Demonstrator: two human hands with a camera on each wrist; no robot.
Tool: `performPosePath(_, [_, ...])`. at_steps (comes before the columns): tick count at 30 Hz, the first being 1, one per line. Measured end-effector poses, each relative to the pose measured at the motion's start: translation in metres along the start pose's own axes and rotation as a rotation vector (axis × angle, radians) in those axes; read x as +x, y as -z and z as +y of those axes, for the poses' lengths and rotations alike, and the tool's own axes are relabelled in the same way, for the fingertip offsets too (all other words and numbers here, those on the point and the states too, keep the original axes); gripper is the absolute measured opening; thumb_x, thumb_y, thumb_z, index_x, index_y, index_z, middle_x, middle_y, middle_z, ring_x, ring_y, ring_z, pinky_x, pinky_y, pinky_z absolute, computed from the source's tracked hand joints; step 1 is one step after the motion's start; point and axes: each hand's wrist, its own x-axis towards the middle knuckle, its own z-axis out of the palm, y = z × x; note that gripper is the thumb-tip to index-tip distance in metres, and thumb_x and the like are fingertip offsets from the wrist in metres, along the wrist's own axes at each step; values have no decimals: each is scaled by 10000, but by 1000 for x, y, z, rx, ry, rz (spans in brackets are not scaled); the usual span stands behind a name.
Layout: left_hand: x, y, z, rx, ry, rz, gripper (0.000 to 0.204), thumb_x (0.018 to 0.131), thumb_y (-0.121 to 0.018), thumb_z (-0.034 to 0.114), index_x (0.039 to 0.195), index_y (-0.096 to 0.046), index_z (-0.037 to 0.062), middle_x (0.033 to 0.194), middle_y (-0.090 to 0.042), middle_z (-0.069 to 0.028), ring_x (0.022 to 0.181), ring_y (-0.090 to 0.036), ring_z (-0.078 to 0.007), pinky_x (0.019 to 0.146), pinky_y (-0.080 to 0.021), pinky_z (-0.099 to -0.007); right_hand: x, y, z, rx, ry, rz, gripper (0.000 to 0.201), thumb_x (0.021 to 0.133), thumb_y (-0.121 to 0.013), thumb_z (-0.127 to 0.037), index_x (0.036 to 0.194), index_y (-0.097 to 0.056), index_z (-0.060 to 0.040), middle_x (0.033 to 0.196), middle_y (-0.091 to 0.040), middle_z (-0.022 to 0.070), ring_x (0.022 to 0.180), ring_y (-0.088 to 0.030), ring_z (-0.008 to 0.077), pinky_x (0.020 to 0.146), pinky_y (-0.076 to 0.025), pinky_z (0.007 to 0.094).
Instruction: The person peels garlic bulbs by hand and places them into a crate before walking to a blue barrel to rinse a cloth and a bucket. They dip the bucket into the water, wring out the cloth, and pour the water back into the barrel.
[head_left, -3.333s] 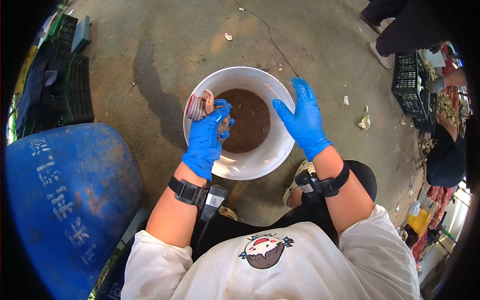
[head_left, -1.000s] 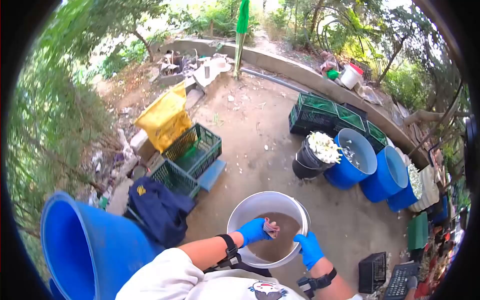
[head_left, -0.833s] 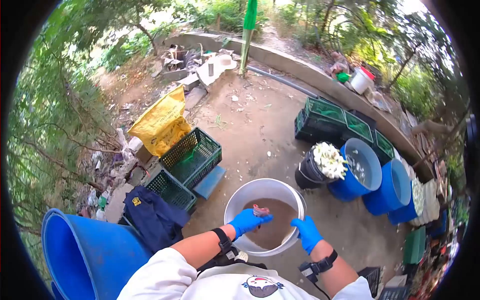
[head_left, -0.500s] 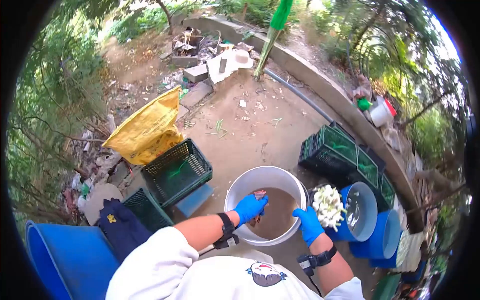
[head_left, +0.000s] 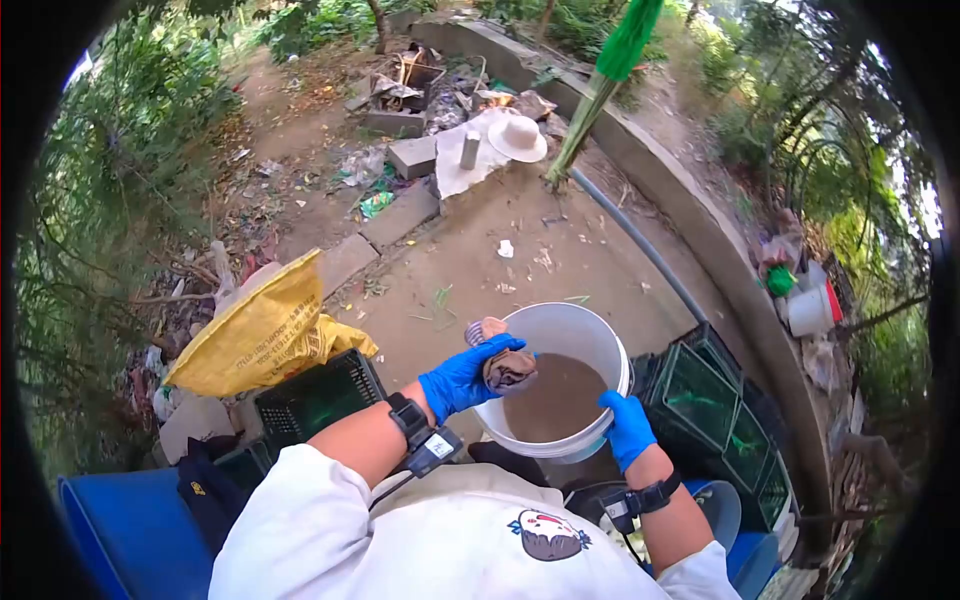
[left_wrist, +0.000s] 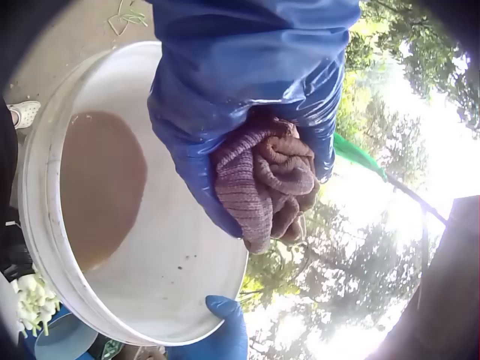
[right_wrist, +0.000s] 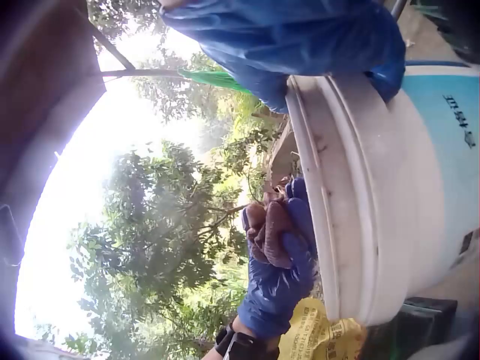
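Observation:
Curled round a crumpled, wet-looking ribbed cloth, the blue-gloved left hand is over the left rim of a white bucket. In the left wrist view the cloth is bunched between thumb and fingers of the left hand. Murky brown water lies in the bucket. The blue-gloved right hand grips the bucket's right rim, thumb inside; the right wrist view shows the right hand hooked over that rim.
Left of the bucket are a yellow sack, a dark green crate and a blue barrel. Stacked green crates stand to the right. A grey pipe and a low concrete wall run behind, near a pale hat.
The head view has swung up and left. From over the water, the left hand has moved with the cloth to the left rim. The right hand, earlier raised and spread, now grips the rim.

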Motion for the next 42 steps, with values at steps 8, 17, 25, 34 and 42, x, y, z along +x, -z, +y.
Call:
performPosePath(8, [5,101,190,-341,-524,301,273,866,-526,109,1135,-479,93,1070,-527,-87,1046,-508,-226,933,-419,-350,219,-159,-157,-263,-39,-153,420,673,-695,-259,999,-585,-19,818,-592,96,710,-577,223,580,-462,346])
performPosePath(17, [-20,189,327,-454,-836,438,273,866,-551,244,1106,-523,117,1077,-547,-62,1020,-522,-217,906,-417,-344,389,-382,-226,-242,-322,-495,580,762,-671,-112,1271,-419,-231,1204,-505,50,1045,-532,232,797,-508,403])
performPosePath(25, [-95,175,381,-579,-1050,620,313,878,-526,198,1167,-491,84,1120,-527,-69,1052,-510,-196,922,-412,-317,406,-687,-254,-722,83,-726,582,750,-704,-150,1269,-442,-184,1127,-565,17,947,-572,214,651,-512,348])
performPosePath(34, [-119,187,360,-844,-1469,648,203,895,-487,128,1094,-491,86,1063,-530,-51,999,-520,-146,870,-419,-262,350,-1035,-218,-1308,366,-1025,564,712,-755,-292,1124,-539,27,986,-617,133,818,-620,255,668,-525,363])
performPosePath(42, [-112,199,372,-1176,-1760,734,220,901,-507,207,1041,-553,43,994,-583,-71,915,-568,-162,785,-457,-278,260,-1200,-184,-1658,811,-1210,552,692,-756,-351,1098,-574,-25,936,-627,94,751,-605,222,573,-475,336])
